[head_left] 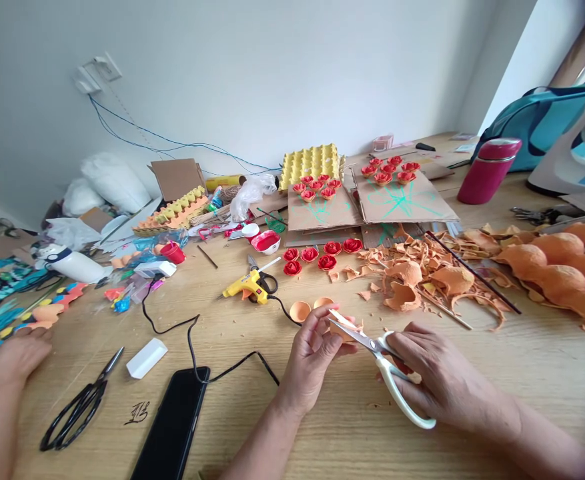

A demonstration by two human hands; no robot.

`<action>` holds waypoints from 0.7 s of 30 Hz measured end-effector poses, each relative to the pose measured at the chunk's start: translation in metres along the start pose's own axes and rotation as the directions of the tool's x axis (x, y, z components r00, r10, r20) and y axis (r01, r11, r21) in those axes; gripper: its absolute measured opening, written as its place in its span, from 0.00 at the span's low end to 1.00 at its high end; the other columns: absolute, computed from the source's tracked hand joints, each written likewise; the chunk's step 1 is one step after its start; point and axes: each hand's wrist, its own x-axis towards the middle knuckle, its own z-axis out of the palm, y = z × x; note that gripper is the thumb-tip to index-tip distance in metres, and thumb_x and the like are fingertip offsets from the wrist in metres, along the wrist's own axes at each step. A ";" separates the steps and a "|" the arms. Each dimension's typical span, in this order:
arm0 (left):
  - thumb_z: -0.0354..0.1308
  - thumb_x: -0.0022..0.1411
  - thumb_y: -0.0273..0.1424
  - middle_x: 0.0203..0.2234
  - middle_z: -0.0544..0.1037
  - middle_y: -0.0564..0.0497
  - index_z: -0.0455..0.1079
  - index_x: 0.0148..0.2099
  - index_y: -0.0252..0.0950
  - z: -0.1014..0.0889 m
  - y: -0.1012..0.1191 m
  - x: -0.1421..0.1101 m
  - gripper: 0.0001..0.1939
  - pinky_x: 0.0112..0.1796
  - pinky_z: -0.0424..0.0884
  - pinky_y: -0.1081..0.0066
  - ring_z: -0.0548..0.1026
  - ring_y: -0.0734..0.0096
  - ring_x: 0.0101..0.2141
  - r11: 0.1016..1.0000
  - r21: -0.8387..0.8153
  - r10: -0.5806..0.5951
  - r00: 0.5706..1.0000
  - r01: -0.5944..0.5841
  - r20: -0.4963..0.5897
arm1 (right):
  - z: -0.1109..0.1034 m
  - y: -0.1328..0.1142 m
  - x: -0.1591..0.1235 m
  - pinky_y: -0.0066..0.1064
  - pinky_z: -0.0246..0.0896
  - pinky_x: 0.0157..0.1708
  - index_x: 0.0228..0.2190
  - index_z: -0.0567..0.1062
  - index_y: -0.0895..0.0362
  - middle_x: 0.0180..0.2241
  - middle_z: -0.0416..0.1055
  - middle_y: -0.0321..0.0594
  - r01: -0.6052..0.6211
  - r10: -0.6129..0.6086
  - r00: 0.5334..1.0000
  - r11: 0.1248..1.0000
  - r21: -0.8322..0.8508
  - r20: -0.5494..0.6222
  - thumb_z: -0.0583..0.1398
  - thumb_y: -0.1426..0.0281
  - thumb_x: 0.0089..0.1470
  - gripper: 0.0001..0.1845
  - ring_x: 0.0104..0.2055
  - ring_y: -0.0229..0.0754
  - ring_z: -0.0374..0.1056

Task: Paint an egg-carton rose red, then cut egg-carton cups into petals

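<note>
My left hand [315, 353] pinches a small orange egg-carton piece [345, 328] just above the wooden table [522, 373]. My right hand [439, 380] grips white-handled scissors [387, 363], whose blades are on that piece. Two orange cut cups [308, 308] lie just beyond my left hand. A yellow glue gun [247, 285] rests behind them, its black cord running to the left.
Another person's hand [7, 360] rests at the left edge. Black scissors [79, 403], a white block [147, 357] and a black phone [175, 423] lie front left. Orange scraps [422, 273], an orange carton [562, 260], red paper roses [317, 257] and a magenta flask [487, 170] fill the back.
</note>
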 end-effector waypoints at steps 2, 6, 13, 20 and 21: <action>0.66 0.60 0.39 0.46 0.78 0.44 0.69 0.56 0.39 -0.001 -0.002 0.000 0.23 0.44 0.76 0.62 0.78 0.58 0.46 1.000 -0.019 0.006 1.000 -0.006 0.001 | 0.000 0.001 0.001 0.32 0.53 0.30 0.28 0.59 0.53 0.24 0.65 0.33 -0.005 0.005 1.000 1.000 0.002 -0.013 0.56 0.69 0.61 0.11 0.25 0.38 0.59; 0.65 0.61 0.39 0.47 0.77 0.45 0.70 0.55 0.40 -0.002 -0.005 0.001 0.21 0.44 0.77 0.62 0.77 0.60 0.46 0.999 0.009 0.041 0.999 -0.041 -0.017 | -0.001 0.001 0.004 0.34 0.54 0.33 0.29 0.60 0.53 0.26 0.65 0.34 -0.059 0.059 0.998 0.998 0.013 0.008 0.57 0.71 0.58 0.09 0.27 0.40 0.61; 0.64 0.61 0.35 0.43 0.76 0.48 0.71 0.52 0.41 0.005 0.000 0.000 0.17 0.42 0.78 0.64 0.79 0.64 0.41 0.977 0.178 0.122 0.992 -0.113 -0.041 | -0.001 0.001 0.006 0.39 0.54 0.39 0.34 0.63 0.54 0.32 0.66 0.37 -0.087 0.086 0.996 0.996 0.019 0.010 0.60 0.70 0.55 0.08 0.33 0.44 0.61; 0.65 0.60 0.35 0.42 0.77 0.48 0.71 0.51 0.40 0.004 -0.002 0.000 0.17 0.43 0.77 0.63 0.79 0.63 0.41 0.970 0.203 0.141 0.989 -0.132 -0.033 | -0.003 0.000 0.007 0.39 0.54 0.39 0.33 0.62 0.54 0.31 0.66 0.36 -0.085 0.085 0.996 0.996 -0.008 -0.015 0.61 0.69 0.53 0.10 0.31 0.43 0.61; 0.66 0.60 0.35 0.42 0.77 0.48 0.71 0.51 0.41 0.004 -0.003 0.000 0.17 0.43 0.77 0.63 0.79 0.62 0.41 0.971 0.201 0.143 0.989 -0.132 -0.040 | -0.003 0.000 0.007 0.38 0.54 0.39 0.32 0.62 0.53 0.30 0.66 0.36 -0.083 0.083 0.996 0.997 -0.012 -0.013 0.61 0.69 0.53 0.10 0.31 0.42 0.61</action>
